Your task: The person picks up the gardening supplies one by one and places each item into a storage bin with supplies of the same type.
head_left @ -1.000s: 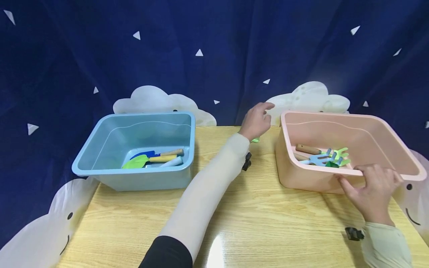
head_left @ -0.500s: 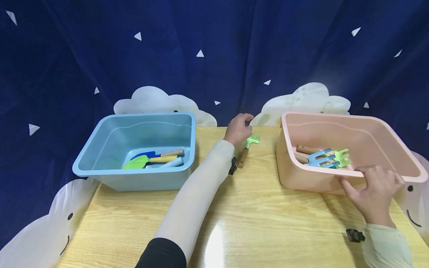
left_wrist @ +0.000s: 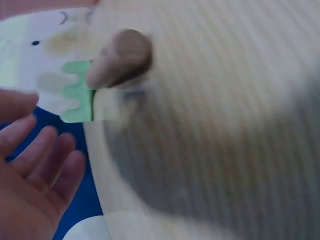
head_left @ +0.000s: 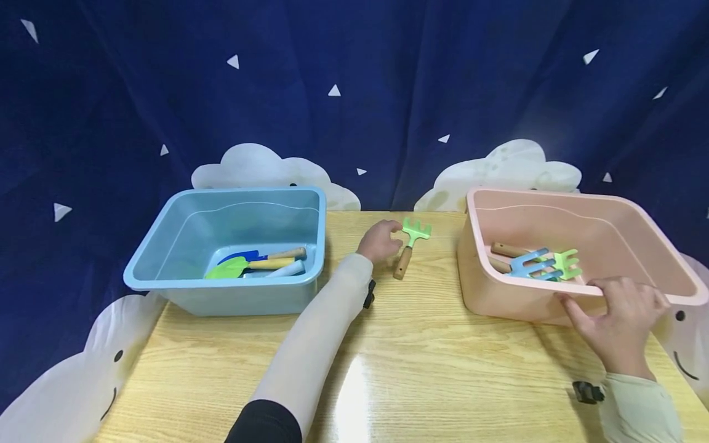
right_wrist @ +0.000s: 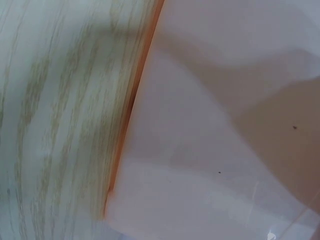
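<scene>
A small hand rake [head_left: 416,232] with green tines and a wooden handle lies on the table between two bins. Just left of its head is my left hand [head_left: 381,241], fingers loosely bent and holding nothing. In the left wrist view the green rake head [left_wrist: 77,95] shows beyond the fingers [left_wrist: 45,165]. My right hand [head_left: 626,317] grips the front rim of the pink bin [head_left: 523,298], thumb outside and fingers over the edge. That bin contains a blue hand fork [head_left: 528,263] and a green one [head_left: 566,264]. The right wrist view shows the bin's pink wall [right_wrist: 190,125].
A blue bin [head_left: 232,298] stands at the left, holding a lime-green trowel [head_left: 228,268], a dark blue trowel [head_left: 244,255] and a light blue handle [head_left: 288,269]. Behind the wooden table [head_left: 421,369] hangs a navy curtain [head_left: 354,74] with cloud shapes.
My left hand has moved left and toward me from near the pink bin, uncovering the green hand rake on the table. The right hand stays on the pink bin's rim.
</scene>
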A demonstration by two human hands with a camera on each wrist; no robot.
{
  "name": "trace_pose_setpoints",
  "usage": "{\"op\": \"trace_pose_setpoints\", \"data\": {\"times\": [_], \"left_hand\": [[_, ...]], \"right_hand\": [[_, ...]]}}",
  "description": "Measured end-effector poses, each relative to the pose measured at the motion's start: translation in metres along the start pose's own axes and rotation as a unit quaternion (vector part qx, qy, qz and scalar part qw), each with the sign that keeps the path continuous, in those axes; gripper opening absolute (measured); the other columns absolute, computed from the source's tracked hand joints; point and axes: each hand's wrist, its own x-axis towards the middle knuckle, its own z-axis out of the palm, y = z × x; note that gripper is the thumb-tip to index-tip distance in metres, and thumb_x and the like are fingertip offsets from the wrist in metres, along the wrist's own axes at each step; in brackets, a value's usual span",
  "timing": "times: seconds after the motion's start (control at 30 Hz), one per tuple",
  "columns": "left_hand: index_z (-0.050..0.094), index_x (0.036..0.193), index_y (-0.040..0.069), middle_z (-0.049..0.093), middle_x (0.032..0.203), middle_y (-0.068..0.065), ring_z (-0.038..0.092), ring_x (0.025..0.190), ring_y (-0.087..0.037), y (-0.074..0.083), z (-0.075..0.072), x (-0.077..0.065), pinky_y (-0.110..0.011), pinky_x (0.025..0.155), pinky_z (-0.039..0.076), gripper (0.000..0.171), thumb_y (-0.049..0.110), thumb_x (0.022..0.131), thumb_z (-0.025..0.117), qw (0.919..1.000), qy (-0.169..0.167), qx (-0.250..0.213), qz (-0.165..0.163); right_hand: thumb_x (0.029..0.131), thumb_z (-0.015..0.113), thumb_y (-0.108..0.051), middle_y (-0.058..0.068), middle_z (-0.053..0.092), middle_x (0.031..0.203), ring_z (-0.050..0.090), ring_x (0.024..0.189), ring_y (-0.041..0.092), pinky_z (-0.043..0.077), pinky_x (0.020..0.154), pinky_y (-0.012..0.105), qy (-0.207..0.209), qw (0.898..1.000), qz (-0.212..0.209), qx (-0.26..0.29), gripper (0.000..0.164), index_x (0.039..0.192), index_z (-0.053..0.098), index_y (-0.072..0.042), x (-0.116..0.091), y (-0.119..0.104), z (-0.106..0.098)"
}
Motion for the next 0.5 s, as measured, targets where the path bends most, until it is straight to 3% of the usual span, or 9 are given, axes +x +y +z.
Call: {"op": "trace_pose_setpoints", "data": {"times": [0.17, 0.27, 0.4, 0.5], "left_hand": [[0.052, 0.143, 0.015, 0.063, 0.135, -0.006, 0.061, 0.123, -0.023, -0.003, 0.013, -0.005, -0.038, 0.102, 0.049, 0.053, 0.037, 0.095, 0.059, 0.9979, -0.061, 0.006, -0.021], [0.054, 0.142, 0.016, 0.067, 0.129, -0.004, 0.066, 0.111, -0.021, -0.004, 0.020, -0.006, -0.036, 0.094, 0.053, 0.054, 0.043, 0.095, 0.060, 0.9947, -0.086, 0.045, -0.035], [0.065, 0.126, 0.017, 0.072, 0.115, 0.001, 0.067, 0.093, -0.016, -0.005, 0.027, -0.009, -0.031, 0.080, 0.053, 0.040, 0.042, 0.095, 0.060, 0.9906, -0.089, 0.093, -0.045], [0.071, 0.111, 0.017, 0.073, 0.098, 0.000, 0.064, 0.081, -0.017, -0.004, 0.029, -0.011, -0.029, 0.070, 0.050, 0.032, 0.040, 0.098, 0.053, 0.9925, -0.079, 0.082, -0.046]], "right_hand": [[0.078, 0.060, -0.075, 0.027, 0.056, 0.080, 0.041, 0.084, 0.051, 0.009, 0.108, 0.032, 0.005, 1.000, -0.002, 0.005, 0.086, 0.088, 0.063, 0.010, -0.001, 0.000, 0.000], [0.078, 0.061, -0.074, 0.027, 0.055, 0.079, 0.041, 0.083, 0.051, 0.009, 0.107, 0.032, 0.013, 1.000, -0.006, 0.007, 0.085, 0.087, 0.063, 0.010, -0.001, 0.000, 0.001], [0.079, 0.061, -0.073, 0.026, 0.055, 0.080, 0.040, 0.082, 0.051, 0.009, 0.107, 0.031, 0.013, 1.000, -0.007, 0.008, 0.084, 0.087, 0.063, 0.010, -0.001, -0.001, 0.001], [0.079, 0.060, -0.073, 0.026, 0.056, 0.081, 0.040, 0.083, 0.050, 0.008, 0.108, 0.032, 0.010, 1.000, -0.005, 0.006, 0.084, 0.088, 0.063, 0.010, -0.001, -0.001, 0.000]]}}
